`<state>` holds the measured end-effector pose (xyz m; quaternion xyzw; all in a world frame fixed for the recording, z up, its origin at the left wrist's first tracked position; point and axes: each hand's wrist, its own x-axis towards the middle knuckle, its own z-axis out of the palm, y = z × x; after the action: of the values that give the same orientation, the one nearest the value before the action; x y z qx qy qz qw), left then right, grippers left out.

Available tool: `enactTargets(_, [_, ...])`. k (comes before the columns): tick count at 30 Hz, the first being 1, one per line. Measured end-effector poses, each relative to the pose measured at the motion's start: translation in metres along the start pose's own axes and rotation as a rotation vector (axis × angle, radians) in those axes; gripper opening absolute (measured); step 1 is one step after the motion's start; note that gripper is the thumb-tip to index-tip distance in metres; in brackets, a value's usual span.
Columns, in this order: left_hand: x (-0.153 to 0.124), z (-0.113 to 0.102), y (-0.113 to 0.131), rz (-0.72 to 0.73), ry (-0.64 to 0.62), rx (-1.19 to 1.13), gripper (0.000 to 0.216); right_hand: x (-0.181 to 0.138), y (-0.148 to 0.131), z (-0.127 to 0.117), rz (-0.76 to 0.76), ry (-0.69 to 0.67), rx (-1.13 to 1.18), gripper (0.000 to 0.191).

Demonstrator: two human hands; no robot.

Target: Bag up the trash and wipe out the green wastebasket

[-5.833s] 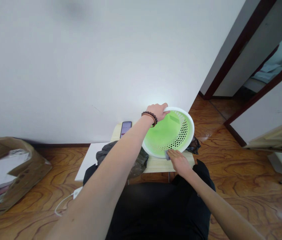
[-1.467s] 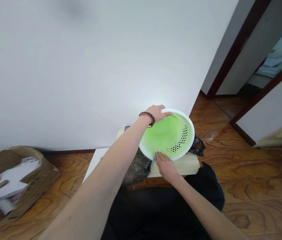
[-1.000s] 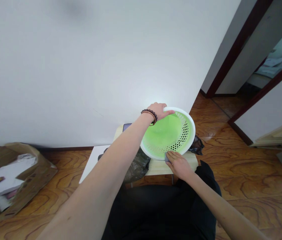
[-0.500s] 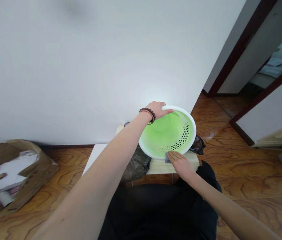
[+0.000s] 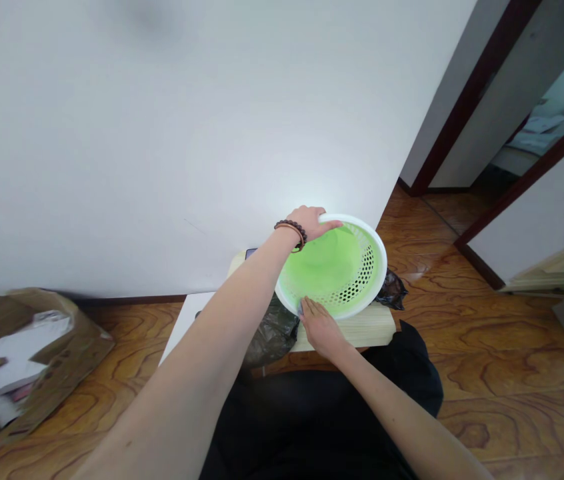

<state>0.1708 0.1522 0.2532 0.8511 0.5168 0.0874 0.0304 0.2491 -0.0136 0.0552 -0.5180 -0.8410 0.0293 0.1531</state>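
Note:
A round plastic basket (image 5: 381, 260), green inside with a white rim and rows of holes, rests tilted on a pale wooden stool or bench. My left hand (image 5: 309, 221), with a beaded bracelet at the wrist, grips its far-left rim, thumb inside and fingers mostly hidden behind. Against the near rim, at the lower left, my right hand (image 5: 323, 327) presses a small grey piece (image 5: 301, 308), perhaps cloth or sponge. Most of that piece is covered by the fingers.
The pale wooden top (image 5: 367, 325) stands near a white wall (image 5: 162, 147). Dark plastic bags lie at its left (image 5: 272, 337) and right (image 5: 392, 290). An open cardboard box (image 5: 75, 353) with papers sits on the floor at left. A doorway opens at the right.
My right hand has slid left along the near rim with the grey piece. The left hand keeps its grip on the basket. The whole view has shifted slightly.

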Motion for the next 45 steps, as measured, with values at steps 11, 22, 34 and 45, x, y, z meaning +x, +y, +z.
enactTargets(11, [0.004, 0.005, 0.000, 0.048, 0.050, -0.041, 0.079, -0.046, 0.042, -0.025, 0.045, -0.028, -0.216, 0.043])
enactTargets(22, [0.001, 0.004, -0.007, 0.038, 0.037, -0.037, 0.082, -0.017, 0.017, -0.016, 0.062, -0.133, -0.067, 0.047])
enactTargets(34, [-0.002, 0.002, -0.005, 0.013, 0.025, -0.046, 0.078, -0.016, 0.012, -0.014, -0.082, -0.058, -0.126, 0.049])
enactTargets(45, [0.001, 0.004, 0.001, -0.010, 0.037, -0.041, 0.077, -0.014, 0.027, -0.014, -0.055, -0.072, -0.042, 0.041])
